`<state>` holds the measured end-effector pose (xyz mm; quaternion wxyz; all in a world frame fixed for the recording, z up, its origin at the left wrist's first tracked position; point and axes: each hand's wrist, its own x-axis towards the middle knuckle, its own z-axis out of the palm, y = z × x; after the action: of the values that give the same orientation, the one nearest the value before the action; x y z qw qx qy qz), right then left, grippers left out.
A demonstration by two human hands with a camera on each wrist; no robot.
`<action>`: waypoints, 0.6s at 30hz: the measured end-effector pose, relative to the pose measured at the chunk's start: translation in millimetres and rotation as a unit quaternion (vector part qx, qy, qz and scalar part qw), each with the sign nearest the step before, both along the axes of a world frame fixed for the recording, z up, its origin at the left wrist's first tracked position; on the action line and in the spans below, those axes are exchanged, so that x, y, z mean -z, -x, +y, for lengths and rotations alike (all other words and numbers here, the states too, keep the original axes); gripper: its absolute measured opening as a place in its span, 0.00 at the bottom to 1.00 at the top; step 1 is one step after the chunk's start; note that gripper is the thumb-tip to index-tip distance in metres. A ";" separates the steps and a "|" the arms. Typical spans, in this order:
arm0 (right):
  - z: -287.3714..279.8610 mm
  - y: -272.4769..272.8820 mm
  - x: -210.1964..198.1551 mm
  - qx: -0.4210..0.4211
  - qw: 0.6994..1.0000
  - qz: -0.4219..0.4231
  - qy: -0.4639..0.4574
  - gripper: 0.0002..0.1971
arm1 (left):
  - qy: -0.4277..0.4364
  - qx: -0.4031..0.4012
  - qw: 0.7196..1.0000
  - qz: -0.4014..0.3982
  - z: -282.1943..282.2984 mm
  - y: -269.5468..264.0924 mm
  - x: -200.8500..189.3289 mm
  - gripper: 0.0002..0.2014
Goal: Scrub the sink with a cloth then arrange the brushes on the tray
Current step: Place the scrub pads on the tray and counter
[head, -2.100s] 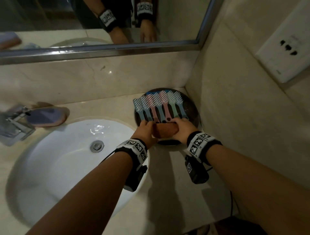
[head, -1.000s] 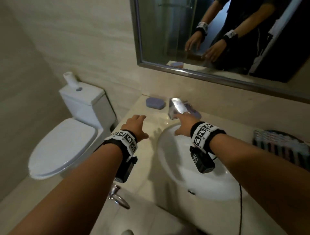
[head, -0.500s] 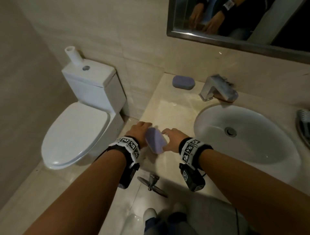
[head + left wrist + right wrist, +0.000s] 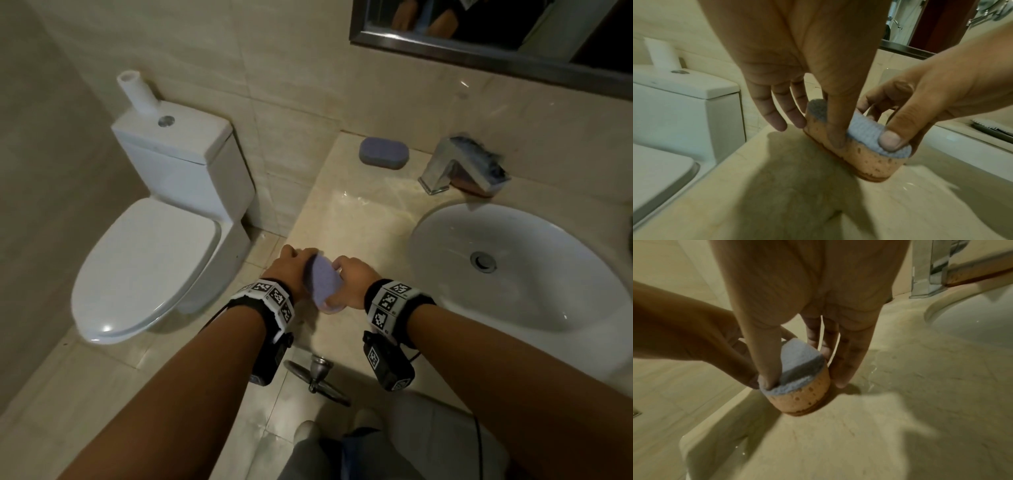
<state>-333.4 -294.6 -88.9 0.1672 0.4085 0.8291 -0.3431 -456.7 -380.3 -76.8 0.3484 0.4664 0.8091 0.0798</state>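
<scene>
A sponge [image 4: 323, 282] with a lilac cloth face and an orange porous body stands on its edge at the counter's front left, left of the white sink [image 4: 416, 233]. My left hand [image 4: 291, 263] pinches its far end, thumb on the cloth face and fingers behind [image 4: 816, 131]. My right hand [image 4: 352, 274] pinches the near end, its thumb [image 4: 890, 139] on the cloth face. The right wrist view shows the sponge [image 4: 803, 374] between that hand's thumb and fingers. The tray of brushes [image 4: 992, 128] lies right of the sink, barely at the head view's edge.
A chrome faucet [image 4: 445, 168] stands behind the sink with another sponge [image 4: 486, 164] behind it. A lilac sponge [image 4: 383, 152] lies at the counter's back left. A white toilet [image 4: 154, 240] stands left of the counter. A mirror [image 4: 479, 51] hangs above.
The view swung from the brush tray to the counter's left end. Both hands left an orange sponge at the tray, passed the faucet, and now hold the lilac-faced sponge slightly nearer the counter edge.
</scene>
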 end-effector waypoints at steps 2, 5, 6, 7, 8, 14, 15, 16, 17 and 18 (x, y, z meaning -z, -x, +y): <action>-0.2 0.5 -7.2 -0.012 1.000 0.003 -0.001 0.43 | 0.007 0.001 1.000 0.007 -0.8 2.7 -7.6 0.40; 1.2 -1.2 -27.6 -0.015 1.000 0.014 -0.003 0.48 | 0.008 0.007 1.000 0.015 0.9 5.6 -26.9 0.41; 3.5 -3.3 -35.7 -0.013 1.000 0.016 -0.008 0.48 | 0.002 0.015 1.000 0.017 3.4 5.2 -34.6 0.41; 6.7 -5.9 -44.0 -0.014 1.000 0.016 -0.016 0.48 | -0.006 0.023 1.000 0.018 6.8 4.3 -42.2 0.40; 10.2 -9.0 -52.7 -0.014 0.999 0.014 -0.026 0.47 | -0.019 0.032 0.999 0.019 11.0 2.7 -49.6 0.40; 36.3 -43.7 -96.8 -0.008 0.996 0.015 -0.086 0.44 | -0.083 0.065 0.994 0.012 40.0 -26.4 -84.4 0.38; 41.1 -53.4 -103.1 -0.001 0.995 0.022 -0.093 0.43 | -0.086 0.078 0.993 0.015 45.7 -34.9 -90.0 0.39; 45.7 -64.0 -109.6 0.003 0.995 0.025 -0.101 0.43 | -0.087 0.094 0.992 0.020 52.1 -43.9 -95.5 0.40; 50.5 -75.7 -115.1 0.005 0.994 0.024 -0.111 0.42 | -0.086 0.107 0.990 0.026 59.3 -53.8 -101.6 0.39; 55.7 -88.8 -121.0 0.005 0.993 0.018 -0.120 0.41 | -0.087 0.118 0.989 0.032 67.6 -64.9 -107.3 0.39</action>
<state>-244.6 -238.9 32.1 0.1007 0.4233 0.8651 -0.2496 -391.8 -312.7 30.6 0.2875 0.5896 0.7491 0.0928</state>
